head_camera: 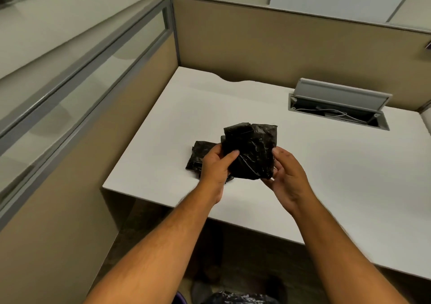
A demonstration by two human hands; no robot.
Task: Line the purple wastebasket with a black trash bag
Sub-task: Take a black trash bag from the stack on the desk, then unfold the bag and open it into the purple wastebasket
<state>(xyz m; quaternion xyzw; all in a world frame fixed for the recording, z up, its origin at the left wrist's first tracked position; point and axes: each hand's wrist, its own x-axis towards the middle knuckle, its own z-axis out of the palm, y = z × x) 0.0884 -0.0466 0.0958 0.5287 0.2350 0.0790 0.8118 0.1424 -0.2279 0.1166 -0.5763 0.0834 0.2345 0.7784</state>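
A folded black trash bag (253, 151) is held above the white desk, still in a compact crumpled square. My left hand (215, 167) grips its left edge with thumb on top. My right hand (285, 175) holds its right and lower edge between thumb and fingers. More folded black bags (198, 155) lie on the desk just behind my left hand. A sliver of the purple wastebasket (181, 298) shows at the bottom edge on the floor, with dark plastic (235, 298) beside or in it; the rest is out of view.
The white desk (326, 175) sits in a cubicle corner with tan partition walls (256, 40) behind and to the left. An open grey cable hatch (338, 108) with white cords is at the desk's back right. Dark floor lies under the desk's front edge.
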